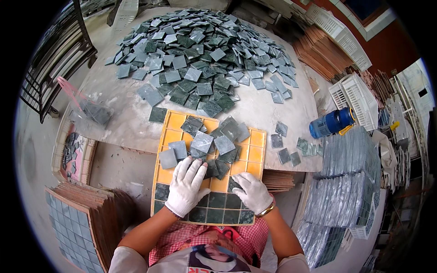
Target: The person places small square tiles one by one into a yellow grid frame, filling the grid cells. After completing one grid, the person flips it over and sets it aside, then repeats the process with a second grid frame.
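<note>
A yellow gridded tray [167,123] lies at my lap, its near rows filled with square dark green stone tiles [216,200]. Loose grey-green tiles [202,142] are heaped across its middle and far cells. My left hand [186,185], in a white glove, rests with outstretched fingers on the tray, fingertips at the near edge of the loose tiles. On the right side, my right hand [251,193], also gloved, has curled fingers on a dark green tile [233,184] just beyond the filled rows. The glove partly covers that tile.
A big pile of tiles [195,50] covers the table's [123,104] far part. Several tiles [283,156] and a blue bottle [331,123] are at the right. Wrapped tile stacks [334,195] stand right, brown stacked boards [100,204] left, and white crates [353,98] farther right.
</note>
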{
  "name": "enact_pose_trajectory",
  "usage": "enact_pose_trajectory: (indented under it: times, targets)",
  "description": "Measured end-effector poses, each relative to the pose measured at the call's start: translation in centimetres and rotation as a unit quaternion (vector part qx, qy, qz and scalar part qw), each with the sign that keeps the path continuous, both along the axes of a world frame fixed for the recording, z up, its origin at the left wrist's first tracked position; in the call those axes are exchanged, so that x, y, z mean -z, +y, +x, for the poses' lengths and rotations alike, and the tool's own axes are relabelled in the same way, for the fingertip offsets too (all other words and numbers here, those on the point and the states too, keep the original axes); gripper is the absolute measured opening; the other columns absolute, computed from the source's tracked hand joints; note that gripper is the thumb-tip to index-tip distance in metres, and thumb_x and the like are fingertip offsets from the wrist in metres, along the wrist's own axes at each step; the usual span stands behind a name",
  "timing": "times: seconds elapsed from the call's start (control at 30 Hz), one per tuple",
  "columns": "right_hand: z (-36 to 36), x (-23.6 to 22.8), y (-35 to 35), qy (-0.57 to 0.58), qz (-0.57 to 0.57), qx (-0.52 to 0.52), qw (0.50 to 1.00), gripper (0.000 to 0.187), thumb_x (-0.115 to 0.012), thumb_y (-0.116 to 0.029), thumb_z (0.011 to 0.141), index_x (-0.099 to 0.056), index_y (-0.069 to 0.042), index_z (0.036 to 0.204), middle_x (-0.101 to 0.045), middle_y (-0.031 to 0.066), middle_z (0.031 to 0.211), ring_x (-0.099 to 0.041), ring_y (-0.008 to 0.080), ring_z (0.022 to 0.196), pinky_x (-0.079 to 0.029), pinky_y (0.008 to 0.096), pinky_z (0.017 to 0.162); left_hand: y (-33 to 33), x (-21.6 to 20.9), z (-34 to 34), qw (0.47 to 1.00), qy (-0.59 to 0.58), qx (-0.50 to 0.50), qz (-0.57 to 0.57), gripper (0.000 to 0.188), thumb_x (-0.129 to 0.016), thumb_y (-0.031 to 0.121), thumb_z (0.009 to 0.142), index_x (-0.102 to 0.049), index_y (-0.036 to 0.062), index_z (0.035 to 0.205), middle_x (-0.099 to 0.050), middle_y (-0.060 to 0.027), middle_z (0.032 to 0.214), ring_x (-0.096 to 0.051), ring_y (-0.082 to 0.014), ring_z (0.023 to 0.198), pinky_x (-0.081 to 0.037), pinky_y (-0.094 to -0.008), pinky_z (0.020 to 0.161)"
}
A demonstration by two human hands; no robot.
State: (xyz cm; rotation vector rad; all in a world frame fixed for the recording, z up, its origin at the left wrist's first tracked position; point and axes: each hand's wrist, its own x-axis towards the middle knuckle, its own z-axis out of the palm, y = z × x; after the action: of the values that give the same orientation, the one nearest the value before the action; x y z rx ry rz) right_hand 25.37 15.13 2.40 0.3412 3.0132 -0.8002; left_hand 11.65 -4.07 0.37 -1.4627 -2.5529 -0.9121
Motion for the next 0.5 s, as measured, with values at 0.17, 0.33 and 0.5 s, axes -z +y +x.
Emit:
enact_pose_trajectory:
  times: [0.17, 0.33, 0.5]
  targets:
    - [-3.8, 0.3, -3.3, 0.002, 0.079, 0.117, 0.990, 0.061, -0.076, -0.030, 0.072, -0.052, -0.006, 0.123, -0.058, 0.0128, 0.110, -0.061, 0.0297, 0.096, -0.051, 0.0373, 0.081, 1.3, 1.2, -2.2, 0.999, 0.033, -0.011, 0.000, 0.068, -0.080, 0.028, 0.058, -0.057, 0.0106, 0.120, -0.049, -0.0094, 0.129, -0.041, -0.0309, 0.125, -0.034, -0.0452, 0.101]
    - [-5.1, 1.6, -3.5, 0.030, 0.105, 0.129, 0.986, 0.070, -0.078, -0.032, 0.069, -0.048, -0.007, 0.127, -0.054, 0.0135, 0.107, -0.060, 0.0322, 0.094, -0.051, 0.0398, 0.078, 1.3, 0.2, -3.5, 0.999, 0.034, 0.019, -0.031, 0.064, -0.081, 0.027, 0.056, -0.060, 0.0135, 0.115, -0.048, -0.0096, 0.127, -0.041, -0.0328, 0.124, -0.036, -0.0468, 0.100]
    - [-4.1, 0.2, -1.9, 0.010, 0.060, 0.069, 0.996, 0.061, -0.078, -0.027, 0.069, -0.054, -0.007, 0.121, -0.054, 0.0127, 0.108, -0.058, 0.0320, 0.099, -0.050, 0.0400, 0.082, 1.8, -0.2, -4.6, 0.997, -0.028, 0.066, -0.015, 0.058, -0.078, 0.022, 0.056, -0.059, 0.0101, 0.109, -0.048, -0.0093, 0.124, -0.039, -0.0334, 0.125, -0.034, -0.0473, 0.103]
